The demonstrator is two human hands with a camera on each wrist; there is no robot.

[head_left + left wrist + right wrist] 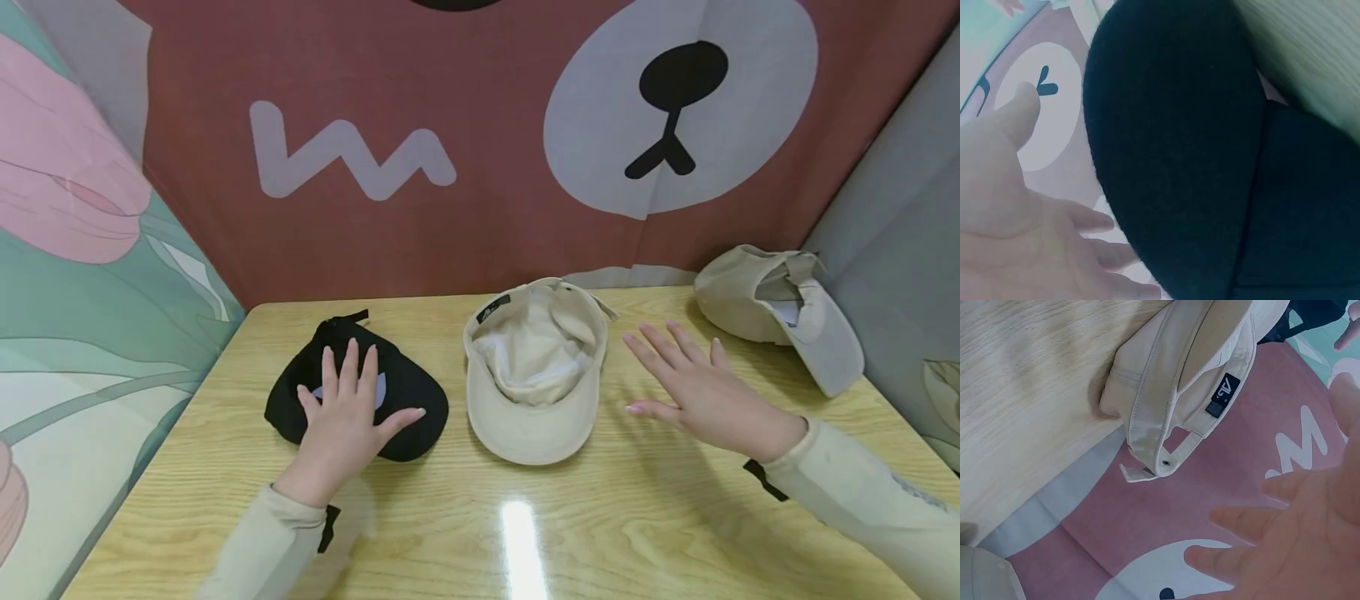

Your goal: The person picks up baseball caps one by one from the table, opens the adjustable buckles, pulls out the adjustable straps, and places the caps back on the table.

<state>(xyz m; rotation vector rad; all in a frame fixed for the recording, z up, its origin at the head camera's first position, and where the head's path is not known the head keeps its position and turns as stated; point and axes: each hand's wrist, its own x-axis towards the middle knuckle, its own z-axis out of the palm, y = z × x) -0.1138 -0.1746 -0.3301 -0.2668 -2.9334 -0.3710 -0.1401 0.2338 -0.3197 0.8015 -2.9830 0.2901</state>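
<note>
In the head view, a black baseball cap (423,400) lies at the left of the wooden table. My left hand (341,425) is held over it with fingers straight and spread. The left wrist view shows the cap's dark fabric (1172,144) close by, with no grip on it. At the middle, a cream cap (532,429) lies upside down, its inside facing up and its brim towards me. To its right my right hand (705,392) hovers above the table, fingers spread and holding nothing. The right wrist view shows the cream cap's back strap (1147,450) and inner label.
A beige cap (738,292) lies on its side at the table's back right corner, brim towards the front right. Behind the wooden table (442,533) hangs a reddish-brown cloth (375,250) with a cartoon face. Patterned and grey cloths (892,250) stand at the sides.
</note>
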